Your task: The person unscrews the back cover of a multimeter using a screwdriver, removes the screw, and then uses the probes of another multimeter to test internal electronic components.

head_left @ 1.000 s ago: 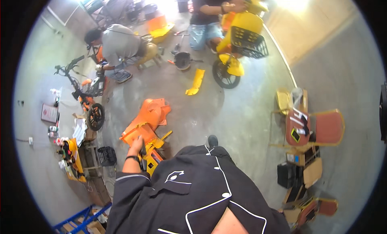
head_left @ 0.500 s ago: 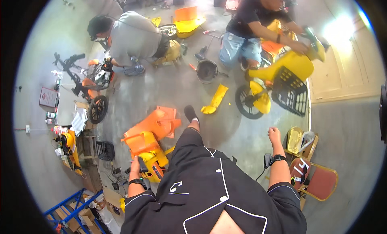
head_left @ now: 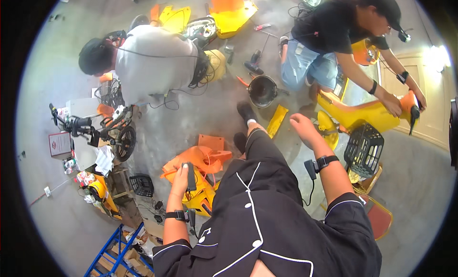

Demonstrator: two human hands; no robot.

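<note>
My left hand (head_left: 179,180) is closed on a slim dark object (head_left: 191,177), its thumb along one side. It hangs over orange plastic body panels (head_left: 191,158) and a yellow panel (head_left: 200,193) on the floor. Out in front of my body, my right hand (head_left: 304,128) holds nothing I can see, its fingers loosely extended. Nearest to it are a flat yellow strip (head_left: 277,120) on the floor and the yellow front fender (head_left: 328,129) of a scooter. Each of my wrists wears a strap with a small black device.
At right a person in black (head_left: 329,26) grips a yellow scooter body (head_left: 358,112) with a black basket (head_left: 365,150). A person in grey (head_left: 155,57) bends by a stripped scooter frame (head_left: 119,129). A black bucket (head_left: 262,91) stands ahead; a blue rack (head_left: 114,248) is lower left.
My view has shifted forward and to the right. My right hand has swung forward and my left has risen, now showing the dark object. The person in black has tilted the yellow scooter body.
</note>
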